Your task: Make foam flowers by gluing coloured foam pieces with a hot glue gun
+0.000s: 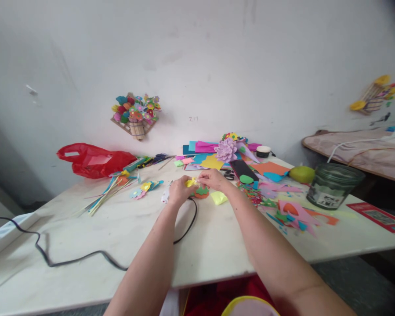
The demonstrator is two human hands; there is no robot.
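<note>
Both hands meet over the middle of the table. My left hand (pixel 180 190) is closed on a small yellow paper piece (pixel 191 181). The fingers of my right hand (pixel 213 179) pinch at the right side of that same piece; what exactly lies between them is too small to make out. Just under the hands lie an orange and green paper flower (pixel 202 192) and a pale yellow sheet (pixel 219 198). Partly hidden behind my left hand is a white object (pixel 165 195). A black cord (pixel 194 219) runs from beneath the hands toward me.
On the left are paper flowers (pixel 146 188), thin sticks (pixel 106 195) and a red plastic bag (pixel 95 160). To the right lie paper scraps (pixel 296 213), a black phone-like slab (pixel 243 170) and a green glass jar (pixel 334 186). Another cable (pixel 75 262) crosses the left side.
</note>
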